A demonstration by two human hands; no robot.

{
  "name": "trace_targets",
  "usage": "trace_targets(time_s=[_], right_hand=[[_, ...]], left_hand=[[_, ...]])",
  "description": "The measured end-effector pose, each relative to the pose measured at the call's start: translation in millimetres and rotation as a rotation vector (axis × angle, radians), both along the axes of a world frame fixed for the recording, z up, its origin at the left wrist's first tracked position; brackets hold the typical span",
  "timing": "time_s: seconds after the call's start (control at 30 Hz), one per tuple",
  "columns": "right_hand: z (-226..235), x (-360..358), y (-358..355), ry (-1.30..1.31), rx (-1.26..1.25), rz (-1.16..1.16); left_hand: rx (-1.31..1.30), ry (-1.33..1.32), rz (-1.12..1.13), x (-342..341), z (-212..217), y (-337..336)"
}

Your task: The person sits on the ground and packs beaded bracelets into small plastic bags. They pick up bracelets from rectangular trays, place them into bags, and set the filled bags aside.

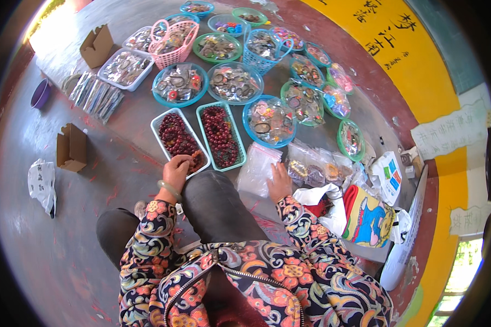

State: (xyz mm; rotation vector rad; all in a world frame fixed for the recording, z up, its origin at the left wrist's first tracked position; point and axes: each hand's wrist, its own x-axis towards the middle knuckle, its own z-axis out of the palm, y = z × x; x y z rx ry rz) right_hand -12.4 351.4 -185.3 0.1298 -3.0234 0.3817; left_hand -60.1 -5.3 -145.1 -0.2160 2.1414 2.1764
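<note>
The left hand (175,170) pinches dark red beads at the near corner of a white tray (159,119) — centre frame; the right hand (279,182) lies flat, released, on a clear plastic bag (258,166).

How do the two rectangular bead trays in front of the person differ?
The white-rimmed tray lies to the left, angled, and the left hand reaches into its near end. The teal-rimmed tray beside it is untouched, and its beads look larger and more evenly packed. Both are shallow rectangular trays of dark red beads on the floor.

Two bead trays (178,139), two cardboard boxes (72,147), two baskets (174,41).
</note>
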Motion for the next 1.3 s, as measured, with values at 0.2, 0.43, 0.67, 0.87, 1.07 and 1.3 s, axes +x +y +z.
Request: trace_targets(time_s=[0.2, 0.43, 0.67, 0.87, 1.07, 1.3], right_hand=[[-18, -14, 108, 0.122, 0.043, -0.318], [-26, -33, 132, -0.119, 0.133, -0.257], [-15, -51, 111, -0.283, 0.211, -0.414], [-28, -54, 147, -0.046, -0.065, -0.496], [-34, -44, 193, 0.23, -1.962, -0.527], [90, -52, 66, -0.174, -2.186, -0.385]], left_hand=[[0.156, 0.068, 0.068, 2, 57, 0], [0.089, 0.153, 0.002, 25, 129, -6], [0.119, 0.091, 0.0, 40, 117, -8], [0.17, -0.011, 0.005, 42, 98, -10], [0.229, -0.008, -0.054, 35, 99, -2], [0.489, -0.153, -0.016, 40, 91, -4]])
